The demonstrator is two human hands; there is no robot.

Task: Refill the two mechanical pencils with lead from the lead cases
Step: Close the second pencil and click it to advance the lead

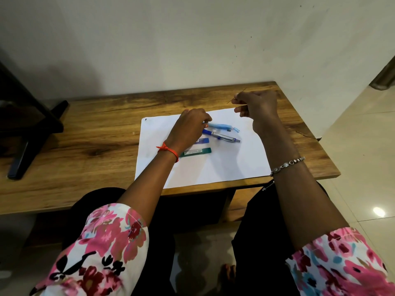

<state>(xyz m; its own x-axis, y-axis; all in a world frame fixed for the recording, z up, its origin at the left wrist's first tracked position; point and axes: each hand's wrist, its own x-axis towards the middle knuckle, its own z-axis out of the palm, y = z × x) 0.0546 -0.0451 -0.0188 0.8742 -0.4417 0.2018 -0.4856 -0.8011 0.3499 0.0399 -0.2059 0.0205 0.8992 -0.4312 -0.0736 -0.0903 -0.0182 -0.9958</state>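
Note:
On the white paper sheet (224,165) lie a light blue mechanical pencil (221,126) and, just below it, a dark blue and silver mechanical pencil (224,137). My left hand (190,127) rests over the light blue pencil's left end, fingertips pinched on it. Near the left wrist lie a blue lead case (203,141), partly hidden, and a green lead case (197,152). My right hand (256,105) hovers above the paper's far right corner, pinching a thin lead stick (237,96) between thumb and forefinger.
The paper lies on a wooden table (96,135) against a white wall. A small pale cap piece (236,130) sits by the light blue pencil's right end. A dark stand (27,129) occupies the table's left side. Tiled floor (363,146) is to the right.

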